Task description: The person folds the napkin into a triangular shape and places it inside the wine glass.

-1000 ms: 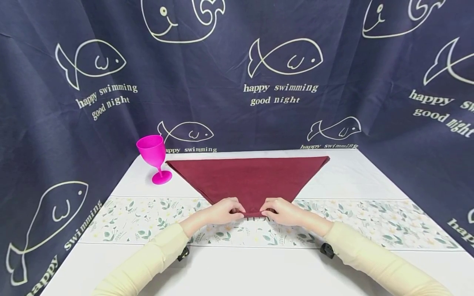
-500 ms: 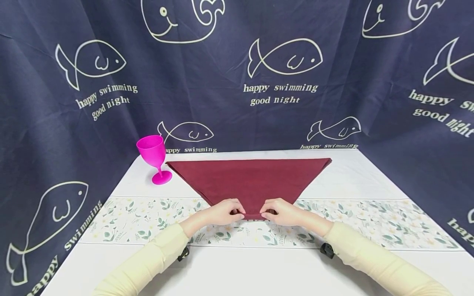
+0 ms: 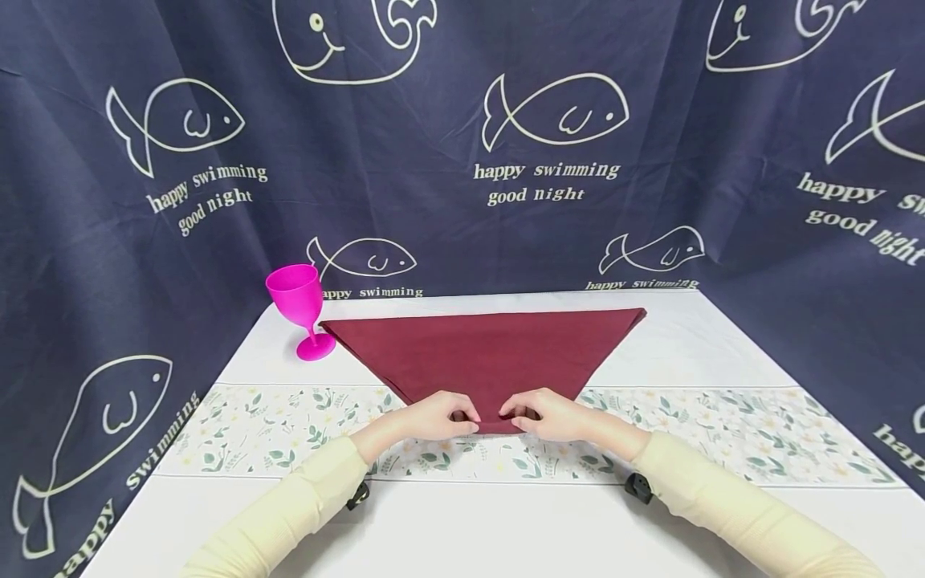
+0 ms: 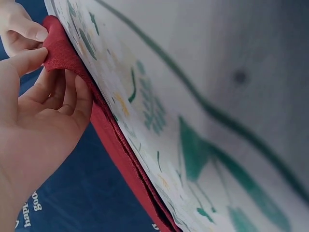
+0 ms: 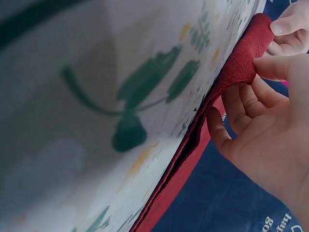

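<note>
A dark red cloth napkin (image 3: 477, 353) lies spread on the table, wide at the far side and narrowing toward me. Its near edge is turned over into a short roll, which shows in the left wrist view as a curled red edge (image 4: 63, 53). My left hand (image 3: 439, 415) pinches the left end of this roll, thumb on the near side and fingers behind it. At the right end, my right hand (image 3: 549, 413) pinches the roll the same way. In the right wrist view, layered cloth edges (image 5: 190, 145) run along the table beside the fingers.
A bright pink goblet (image 3: 296, 301) stands upright at the back left, close to the napkin's left corner. A floral strip (image 3: 723, 433) crosses the white tabletop (image 3: 499, 530) beneath the hands. A dark blue curtain (image 3: 433, 193) with fish drawings hangs behind and at both sides.
The napkin's near edge has come slightly toward me, and its far left corner has dropped a little nearer. The right fingertips have shifted slightly left along the roll. The goblet has stayed put.
</note>
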`<state>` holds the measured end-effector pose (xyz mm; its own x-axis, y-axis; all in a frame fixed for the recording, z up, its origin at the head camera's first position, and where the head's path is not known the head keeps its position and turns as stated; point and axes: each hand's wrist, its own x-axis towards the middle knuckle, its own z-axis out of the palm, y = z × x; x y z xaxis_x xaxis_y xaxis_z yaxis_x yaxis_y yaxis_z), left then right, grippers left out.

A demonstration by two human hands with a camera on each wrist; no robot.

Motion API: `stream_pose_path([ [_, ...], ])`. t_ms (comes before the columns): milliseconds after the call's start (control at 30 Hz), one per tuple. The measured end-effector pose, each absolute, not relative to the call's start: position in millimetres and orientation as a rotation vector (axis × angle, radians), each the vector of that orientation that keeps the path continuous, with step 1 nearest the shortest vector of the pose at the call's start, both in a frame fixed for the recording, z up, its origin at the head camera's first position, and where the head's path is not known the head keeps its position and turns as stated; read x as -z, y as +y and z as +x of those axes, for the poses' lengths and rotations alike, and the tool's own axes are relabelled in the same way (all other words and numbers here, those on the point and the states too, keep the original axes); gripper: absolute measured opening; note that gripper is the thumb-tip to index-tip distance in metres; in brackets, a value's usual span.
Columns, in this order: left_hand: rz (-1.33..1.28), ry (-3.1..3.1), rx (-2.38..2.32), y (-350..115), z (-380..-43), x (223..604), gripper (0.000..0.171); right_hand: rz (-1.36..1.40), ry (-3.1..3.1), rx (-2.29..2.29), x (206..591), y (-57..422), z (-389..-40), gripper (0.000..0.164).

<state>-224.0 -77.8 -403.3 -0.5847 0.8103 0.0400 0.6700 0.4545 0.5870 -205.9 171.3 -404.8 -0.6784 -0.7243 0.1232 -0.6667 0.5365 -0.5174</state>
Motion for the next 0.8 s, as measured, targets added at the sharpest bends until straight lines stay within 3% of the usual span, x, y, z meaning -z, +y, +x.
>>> stream_pose_path([
  [400,1.235,2.441,-0.828,-75.5,-224.7,405.7,0.013,-1.325,2.661,0.758,407.9,172.0,-207.1,0.03],
  [800,1.203,2.346,-0.956,-73.1,-228.3,407.1,0.023,-1.298,2.689,0.777,408.9,171.5,-208.8,0.019],
])
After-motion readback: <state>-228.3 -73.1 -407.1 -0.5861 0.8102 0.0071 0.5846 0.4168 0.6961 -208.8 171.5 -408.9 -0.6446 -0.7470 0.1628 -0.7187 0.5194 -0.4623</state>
